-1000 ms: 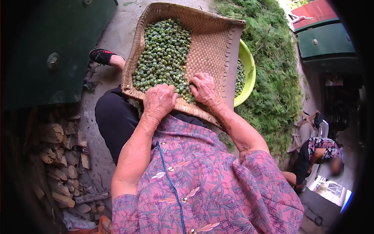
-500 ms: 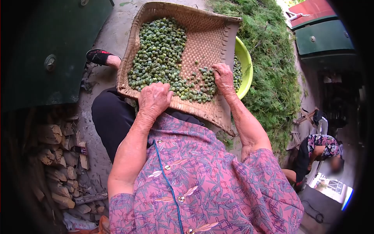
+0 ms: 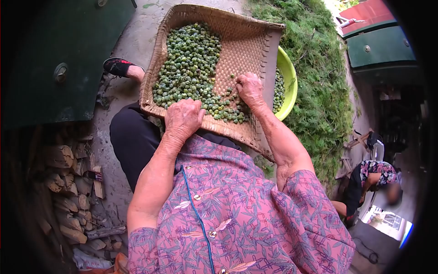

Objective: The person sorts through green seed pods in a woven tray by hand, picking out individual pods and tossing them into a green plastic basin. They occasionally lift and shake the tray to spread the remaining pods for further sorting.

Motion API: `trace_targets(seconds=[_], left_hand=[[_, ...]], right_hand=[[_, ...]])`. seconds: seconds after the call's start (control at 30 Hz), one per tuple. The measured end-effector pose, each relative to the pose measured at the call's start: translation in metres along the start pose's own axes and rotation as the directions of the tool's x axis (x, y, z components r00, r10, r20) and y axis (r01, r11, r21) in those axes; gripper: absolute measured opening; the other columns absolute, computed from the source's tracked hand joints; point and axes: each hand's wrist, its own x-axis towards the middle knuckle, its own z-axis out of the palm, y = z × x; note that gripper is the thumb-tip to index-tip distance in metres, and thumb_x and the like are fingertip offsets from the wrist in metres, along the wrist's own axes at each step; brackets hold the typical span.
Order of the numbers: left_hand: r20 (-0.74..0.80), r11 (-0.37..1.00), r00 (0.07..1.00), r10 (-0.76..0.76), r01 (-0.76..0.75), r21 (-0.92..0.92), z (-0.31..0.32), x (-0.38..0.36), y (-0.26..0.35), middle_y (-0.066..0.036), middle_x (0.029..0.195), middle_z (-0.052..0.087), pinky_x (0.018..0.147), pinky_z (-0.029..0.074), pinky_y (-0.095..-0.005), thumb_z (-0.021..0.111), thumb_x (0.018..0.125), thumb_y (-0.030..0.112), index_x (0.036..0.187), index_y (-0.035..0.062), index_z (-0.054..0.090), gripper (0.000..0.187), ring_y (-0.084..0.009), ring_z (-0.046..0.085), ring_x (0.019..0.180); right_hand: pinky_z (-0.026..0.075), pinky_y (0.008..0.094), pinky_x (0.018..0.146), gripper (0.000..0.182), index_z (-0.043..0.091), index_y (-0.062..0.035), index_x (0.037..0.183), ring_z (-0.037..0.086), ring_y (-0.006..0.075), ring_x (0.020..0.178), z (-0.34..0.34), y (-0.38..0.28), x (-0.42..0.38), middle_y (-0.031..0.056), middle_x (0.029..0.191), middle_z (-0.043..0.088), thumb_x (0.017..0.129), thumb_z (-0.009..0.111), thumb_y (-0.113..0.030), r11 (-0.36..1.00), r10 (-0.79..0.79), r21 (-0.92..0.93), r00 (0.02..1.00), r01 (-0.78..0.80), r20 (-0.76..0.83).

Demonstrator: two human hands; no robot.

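Note:
A woven winnowing basket (image 3: 237, 50) lies tilted across my lap, heaped on its left side with small round green fruits (image 3: 189, 68). My left hand (image 3: 184, 116) is closed over the basket's near rim, beside the heap. Over the basket's right part, my right hand (image 3: 250, 89) is curled with its fingertips drawn together, just above a thinner scatter of fruits. Whatever those fingers hold, if anything, is hidden. Partly under the basket's right edge stands a yellow-green basin (image 3: 289, 84) with more of the same fruits inside.
Cut feathery green branches (image 3: 315, 91) cover the ground on the right. Split firewood (image 3: 68, 196) is stacked at lower left, below a dark green panel (image 3: 59, 41). Another person (image 3: 376, 176) bends forward at the far right.
My right hand has moved left, away from the basin side and farther over the basket. The left hand keeps its place on the rim.

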Motion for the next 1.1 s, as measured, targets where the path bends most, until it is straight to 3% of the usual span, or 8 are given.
trace_targets(seconds=[0.07, 0.2, 0.33, 0.67, 0.73, 0.87, 0.97, 1.1], left_hand=[[-0.026, 1.0, 1.0, 0.006, -0.006, -0.019, 0.002, 0.0, -0.001, -0.009, 0.079, 0.064, 0.07, 0.051, -0.0399, 0.066, 0.079, 0.031, 0.085, 0.0098, 0.065, 0.022, -0.0264, 0.064, 0.08], [-0.028, 1.0, 1.0, 0.01, -0.011, -0.024, 0.001, 0.0, 0.0, -0.009, 0.078, 0.064, 0.07, 0.05, -0.0401, 0.067, 0.078, 0.031, 0.085, 0.0096, 0.064, 0.022, -0.0266, 0.064, 0.079], [-0.023, 0.999, 1.0, 0.005, -0.006, -0.035, 0.001, 0.0, 0.0, -0.01, 0.078, 0.064, 0.07, 0.051, -0.0406, 0.066, 0.079, 0.03, 0.081, 0.0083, 0.063, 0.022, -0.0271, 0.064, 0.08], [-0.011, 0.999, 1.0, 0.001, -0.001, -0.051, -0.003, 0.0, 0.002, -0.011, 0.078, 0.063, 0.071, 0.051, -0.0408, 0.066, 0.078, 0.029, 0.077, 0.0072, 0.062, 0.022, -0.0273, 0.064, 0.08], [-0.035, 0.999, 0.999, 0.01, -0.012, -0.04, 0.0, 0.0, 0.0, -0.01, 0.077, 0.063, 0.069, 0.051, -0.0408, 0.066, 0.078, 0.03, 0.079, 0.0084, 0.062, 0.022, -0.0272, 0.064, 0.079], [-0.038, 0.999, 0.999, 0.018, -0.019, -0.026, 0.002, 0.0, -0.001, -0.009, 0.076, 0.063, 0.068, 0.05, -0.0408, 0.065, 0.079, 0.03, 0.081, 0.0095, 0.062, 0.021, -0.0271, 0.063, 0.077], [-0.04, 0.999, 0.999, 0.016, -0.018, -0.043, 0.002, 0.0, -0.001, -0.009, 0.076, 0.063, 0.068, 0.05, -0.0408, 0.065, 0.078, 0.03, 0.081, 0.0092, 0.062, 0.021, -0.0272, 0.063, 0.077], [-0.046, 0.999, 0.999, 0.015, -0.017, -0.044, 0.001, 0.001, 0.0, -0.009, 0.076, 0.063, 0.068, 0.05, -0.0408, 0.066, 0.078, 0.03, 0.081, 0.0089, 0.062, 0.021, -0.0272, 0.063, 0.077]], right_hand=[[0.045, 0.0433, 0.078, 0.011, 0.065, -0.0095, 0.085, 0.055, 0.0307, 0.092, -0.001, 0.001, 0.005, 0.012, 0.089, 0.057, 0.075, 0.065, -0.014, 0.981, 0.069, 0.187, 0.99, -0.045, -0.124], [0.046, 0.0438, 0.08, 0.012, 0.063, -0.0085, 0.089, 0.056, 0.0346, 0.092, 0.003, -0.003, 0.024, 0.0148, 0.094, 0.055, 0.078, 0.063, -0.012, 0.948, 0.006, 0.318, 0.994, 0.028, -0.107], [0.046, 0.0443, 0.081, 0.012, 0.061, -0.0061, 0.089, 0.056, 0.0365, 0.094, 0.017, -0.012, 0.033, 0.0178, 0.095, 0.054, 0.08, 0.053, -0.005, 0.984, 0.006, 0.177, 0.999, -0.013, 0.036], [0.047, 0.043, 0.08, 0.016, 0.064, -0.0057, 0.092, 0.056, 0.0373, 0.09, 0.022, 0.007, 0.037, 0.0182, 0.092, 0.055, 0.077, 0.059, -0.002, 0.964, -0.002, 0.264, 0.999, 0.012, -0.04], [0.046, 0.0429, 0.086, 0.021, 0.065, -0.0075, 0.096, 0.056, 0.0362, 0.099, 0.011, -0.001, 0.04, 0.0184, 0.099, 0.055, 0.079, 0.053, -0.003, 0.98, 0.033, 0.194, 0.994, -0.052, 0.102], [0.046, 0.043, 0.086, 0.021, 0.064, -0.0063, 0.095, 0.055, 0.0368, 0.099, 0.014, 0.004, 0.042, 0.0188, 0.1, 0.055, 0.079, 0.052, -0.002, 0.982, -0.026, 0.187, 0.993, 0.005, 0.112], [0.046, 0.0428, 0.084, 0.017, 0.063, -0.0056, 0.092, 0.056, 0.0364, 0.096, 0.011, 0.01, 0.039, 0.0182, 0.097, 0.056, 0.078, 0.053, -0.002, 0.973, -0.025, 0.231, 0.996, 0.005, 0.083], [0.048, 0.0385, 0.077, 0.015, 0.064, -0.006, 0.092, 0.06, 0.0305, 0.084, -0.019, 0.035, 0.019, 0.0143, 0.088, 0.061, 0.078, 0.058, -0.005, 0.942, 0.105, 0.335, 0.947, 0.003, -0.303]])
